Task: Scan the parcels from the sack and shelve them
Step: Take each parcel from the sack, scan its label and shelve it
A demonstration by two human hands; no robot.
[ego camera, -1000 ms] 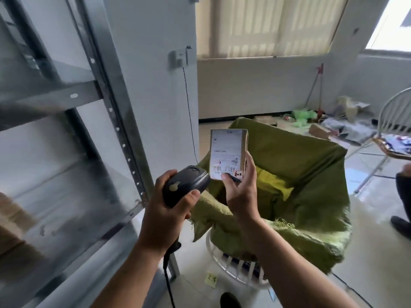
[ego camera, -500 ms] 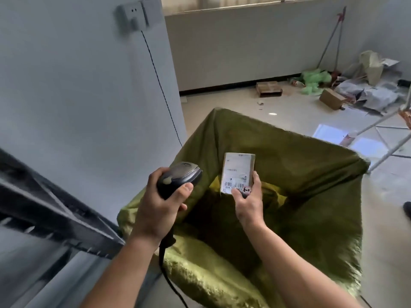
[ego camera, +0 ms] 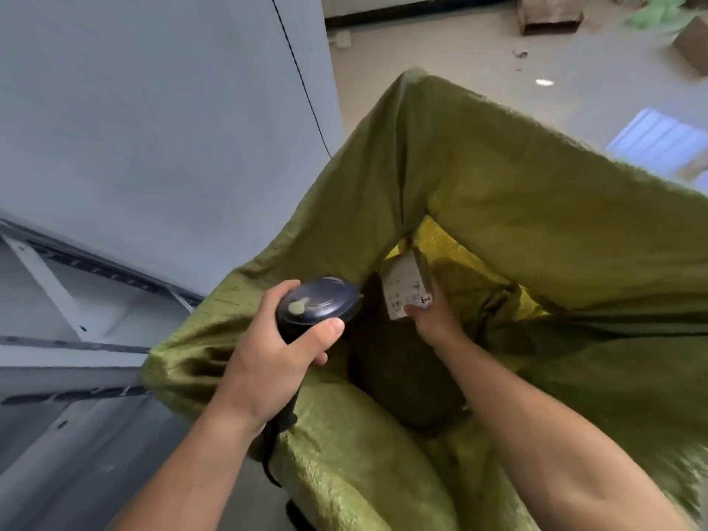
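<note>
The right hand (ego camera: 433, 320) pinches the parcel (ego camera: 404, 287) by its lower edge inside the sack (ego camera: 536, 208), at 3 o'clock from the scanner (ego camera: 318, 306), which the left hand (ego camera: 268, 350) grips fully. That shallow pinch could let the parcel drop into the dark hollow beneath. Sack walls crowd it from 12 to 4 o'clock; shelf rails (ego camera: 95, 262) stand at 9 o'clock; open room lies upward

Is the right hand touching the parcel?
Touching. The head view shows the right hand gripping the parcel, thumb on its label, inside the sack.
</note>
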